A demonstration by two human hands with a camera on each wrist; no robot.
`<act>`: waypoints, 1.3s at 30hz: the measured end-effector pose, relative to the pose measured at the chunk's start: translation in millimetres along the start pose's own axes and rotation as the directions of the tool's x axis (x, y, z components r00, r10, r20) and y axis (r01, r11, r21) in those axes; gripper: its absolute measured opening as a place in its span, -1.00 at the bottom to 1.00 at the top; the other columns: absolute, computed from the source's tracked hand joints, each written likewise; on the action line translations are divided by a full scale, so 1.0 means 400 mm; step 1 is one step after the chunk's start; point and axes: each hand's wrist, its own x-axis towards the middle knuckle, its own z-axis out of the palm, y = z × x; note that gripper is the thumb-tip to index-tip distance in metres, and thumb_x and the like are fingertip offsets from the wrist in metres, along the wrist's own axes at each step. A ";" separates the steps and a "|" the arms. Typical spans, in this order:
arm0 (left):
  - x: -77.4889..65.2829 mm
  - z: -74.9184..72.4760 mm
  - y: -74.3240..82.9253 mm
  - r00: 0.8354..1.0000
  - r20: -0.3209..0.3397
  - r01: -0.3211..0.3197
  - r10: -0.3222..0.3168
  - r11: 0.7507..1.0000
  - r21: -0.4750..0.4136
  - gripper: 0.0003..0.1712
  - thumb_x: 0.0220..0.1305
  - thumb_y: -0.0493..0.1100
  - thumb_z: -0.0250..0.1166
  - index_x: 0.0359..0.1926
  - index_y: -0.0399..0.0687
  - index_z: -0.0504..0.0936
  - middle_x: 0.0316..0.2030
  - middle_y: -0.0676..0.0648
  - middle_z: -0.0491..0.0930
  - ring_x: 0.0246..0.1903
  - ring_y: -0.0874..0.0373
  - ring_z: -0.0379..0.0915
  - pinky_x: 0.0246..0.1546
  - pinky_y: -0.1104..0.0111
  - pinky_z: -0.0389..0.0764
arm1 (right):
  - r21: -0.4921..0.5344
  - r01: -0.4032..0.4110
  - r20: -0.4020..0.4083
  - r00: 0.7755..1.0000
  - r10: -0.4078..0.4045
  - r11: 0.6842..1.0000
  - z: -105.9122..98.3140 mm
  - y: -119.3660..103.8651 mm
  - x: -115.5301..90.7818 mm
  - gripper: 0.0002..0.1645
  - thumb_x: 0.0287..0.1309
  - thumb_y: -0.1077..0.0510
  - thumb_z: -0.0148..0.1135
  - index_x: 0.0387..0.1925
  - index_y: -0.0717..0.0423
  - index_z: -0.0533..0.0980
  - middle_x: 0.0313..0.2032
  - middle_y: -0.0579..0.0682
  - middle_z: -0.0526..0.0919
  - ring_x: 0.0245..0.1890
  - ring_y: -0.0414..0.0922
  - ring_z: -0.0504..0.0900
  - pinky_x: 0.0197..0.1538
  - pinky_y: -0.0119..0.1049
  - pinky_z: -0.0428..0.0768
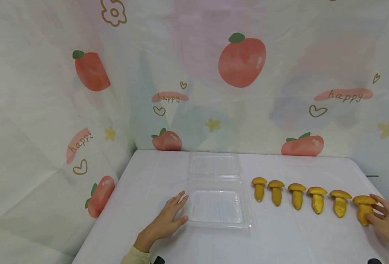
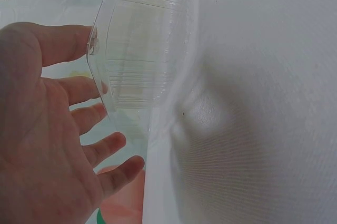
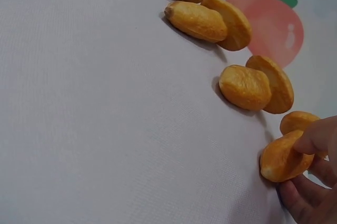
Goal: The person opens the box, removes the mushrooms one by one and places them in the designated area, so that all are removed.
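At the right end of a slanting row of yellow-brown mushrooms, my right hand [image 1: 387, 220] grips the last mushroom [image 1: 364, 209] between thumb and fingers. The right wrist view shows the thumb on the stem of this mushroom [image 3: 287, 155], with fingers around its far side. My left hand [image 1: 168, 220] has its fingers spread at the left edge of a clear plastic clamshell box [image 1: 219, 223]. In the left wrist view, thumb and fingertips meet the rim of the box [image 2: 97, 71]. The box lies with its lid [image 1: 214, 165] folded back.
More mushrooms [image 1: 317, 200] lie in the row, caps toward the back, between the box and my right hand. The white table [image 1: 280, 242] ends at a printed cloth backdrop [image 1: 194, 66] behind and on the left.
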 end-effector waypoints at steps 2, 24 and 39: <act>0.000 0.000 -0.001 1.000 -0.001 -0.003 0.003 1.000 0.001 -0.25 0.51 -0.04 0.13 0.57 -0.18 0.11 0.62 -0.22 -0.09 0.53 -0.43 -0.11 0.36 -0.42 0.13 | 0.000 0.016 -0.008 1.000 -0.016 1.000 0.000 -0.001 0.000 -0.03 0.31 0.48 -0.01 0.57 0.29 -0.28 0.45 0.65 -0.12 0.21 0.64 0.25 -0.56 -0.53 0.49; 0.002 0.001 -0.003 1.000 -0.003 -0.009 0.009 1.000 0.008 -0.25 0.50 -0.04 0.13 0.57 -0.19 0.11 0.62 -0.22 -0.08 0.52 -0.44 -0.10 0.36 -0.42 0.13 | -0.043 0.010 0.012 1.000 -0.010 0.999 0.014 0.016 0.015 -0.04 0.33 0.49 -0.07 0.58 0.24 -0.32 0.43 0.66 -0.09 0.30 0.59 0.19 0.01 0.20 0.52; 0.005 -0.004 -0.002 1.000 0.000 -0.001 0.001 1.000 0.028 -0.24 0.50 -0.02 0.13 0.57 -0.18 0.12 0.61 -0.23 -0.05 0.51 -0.46 -0.07 0.35 -0.43 0.15 | -0.024 -0.047 0.009 0.999 0.048 0.999 0.022 0.011 0.013 -0.04 0.40 0.43 -0.10 0.59 0.13 -0.37 0.44 0.63 -0.10 0.35 0.57 0.13 0.17 0.21 0.51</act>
